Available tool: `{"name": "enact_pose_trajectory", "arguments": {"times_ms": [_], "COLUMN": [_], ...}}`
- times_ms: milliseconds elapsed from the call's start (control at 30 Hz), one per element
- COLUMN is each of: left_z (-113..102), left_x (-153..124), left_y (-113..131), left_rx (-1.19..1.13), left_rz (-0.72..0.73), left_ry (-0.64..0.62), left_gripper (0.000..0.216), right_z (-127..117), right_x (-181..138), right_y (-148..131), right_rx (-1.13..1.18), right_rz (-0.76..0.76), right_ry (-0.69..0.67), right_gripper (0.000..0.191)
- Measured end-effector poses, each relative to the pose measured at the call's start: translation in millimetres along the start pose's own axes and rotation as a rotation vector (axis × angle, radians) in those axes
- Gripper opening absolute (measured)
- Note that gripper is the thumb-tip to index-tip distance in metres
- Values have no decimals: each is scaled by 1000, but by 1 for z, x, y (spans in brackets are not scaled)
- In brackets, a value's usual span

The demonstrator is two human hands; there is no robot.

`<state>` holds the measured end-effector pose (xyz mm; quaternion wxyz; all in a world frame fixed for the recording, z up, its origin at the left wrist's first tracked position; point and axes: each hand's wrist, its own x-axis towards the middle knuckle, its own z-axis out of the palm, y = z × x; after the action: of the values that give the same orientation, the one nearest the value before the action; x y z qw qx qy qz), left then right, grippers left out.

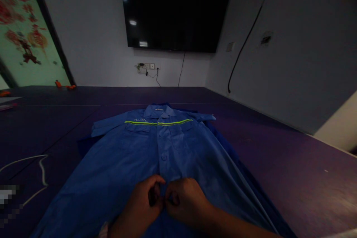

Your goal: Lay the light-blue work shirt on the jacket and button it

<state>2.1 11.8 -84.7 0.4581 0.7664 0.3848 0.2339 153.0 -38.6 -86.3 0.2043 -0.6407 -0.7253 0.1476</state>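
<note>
A blue short-sleeved work shirt (145, 148) lies flat, front up, on a dark purple surface (292, 163), collar away from me. A yellow-green reflective stripe (158, 122) crosses its chest above two pockets. My left hand (141, 206) and my right hand (186, 200) meet at the button strip near the shirt's lower end. Both have their fingers curled and pinched on the fabric of the placket, fingertips almost touching each other. A round button (163, 157) shows fastened higher up the strip.
More dark blue cloth (83, 145) pokes out under the shirt. A white cord (41, 167) curls on the surface at the left. A black wall screen (174, 9), sockets (146, 67) and hanging cables are on the far wall. A grey wall (292, 74) borders the right side.
</note>
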Motion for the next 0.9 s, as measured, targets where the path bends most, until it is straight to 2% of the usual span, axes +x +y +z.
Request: {"name": "enact_pose_trajectory", "arguments": {"times_ms": [300,533,900], "left_z": [-5,-5,-5], "left_x": [7,9,7], "left_y": [-2,-2,3], "left_rx": [-53,-55,-15], "left_rz": [-113,-101,-117], "left_ry": [-67,-46,-13], "left_gripper": [34,36,36], "right_z": [2,2,-1], "right_x": [0,0,3], "right_y": [1,1,-1], "right_rx": [31,49,87], "right_rz": [-83,-76,48], "right_ry": [21,8,-17], "right_gripper": [18,17,15]}}
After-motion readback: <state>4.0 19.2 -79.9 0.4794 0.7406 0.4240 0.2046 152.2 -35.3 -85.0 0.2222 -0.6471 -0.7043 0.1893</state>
